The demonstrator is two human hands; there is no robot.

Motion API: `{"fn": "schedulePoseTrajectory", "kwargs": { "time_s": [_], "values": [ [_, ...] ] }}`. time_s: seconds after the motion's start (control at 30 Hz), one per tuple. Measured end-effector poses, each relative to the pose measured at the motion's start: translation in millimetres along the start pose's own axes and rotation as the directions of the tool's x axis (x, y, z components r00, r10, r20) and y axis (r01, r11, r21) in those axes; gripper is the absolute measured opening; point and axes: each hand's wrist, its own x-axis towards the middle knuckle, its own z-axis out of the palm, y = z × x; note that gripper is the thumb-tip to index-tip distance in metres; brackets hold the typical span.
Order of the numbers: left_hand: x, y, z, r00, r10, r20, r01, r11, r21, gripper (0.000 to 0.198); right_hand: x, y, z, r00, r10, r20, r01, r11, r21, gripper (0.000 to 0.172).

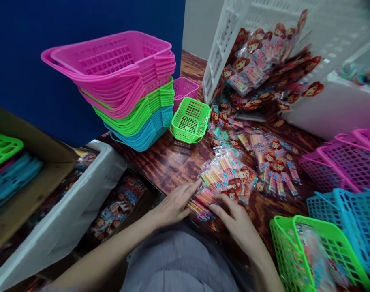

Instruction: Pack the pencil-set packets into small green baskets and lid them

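Small clear packets [223,174] with a red-haired cartoon figure and colourful sticks lie in a loose pile at the table's front edge. My left hand [180,200] rests against the left side of this pile, fingers stretched out and close together. On the near right side, my right hand [233,215] touches the packets with its fingers bent and apart. Neither hand visibly grips a packet. More packets [277,162] are spread just to the right, and others trail back toward a tipped white crate [215,61].
Pink, green and blue baskets form a tall nested stack [127,85] at the back left. A small green basket [191,121] stands beside it. Along the right sit pink baskets [349,158], blue ones [359,219] and a green basket [289,243] holding packets. A white foam box [66,227] is below left.
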Motion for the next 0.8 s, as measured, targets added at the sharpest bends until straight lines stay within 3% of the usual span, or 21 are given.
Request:
{"fn": "schedulePoseTrajectory", "kwargs": {
  "time_s": [0.17, 0.8],
  "values": [
    [-2, -2, 1.6, 1.000, -0.003, -0.007, 0.003, 1.000, 0.016, 0.100, -5, 3, 1, 1.000, -0.016, 0.013, 0.017, 0.999, -0.040, 0.053],
    [-6, -7, 7.4, 0.998, 0.024, -0.056, -0.023, 0.999, 0.023, 0.096, -15, -5, 6, 0.999, -0.038, -0.004, 0.037, 0.983, -0.181, 0.054]
  ]
}}
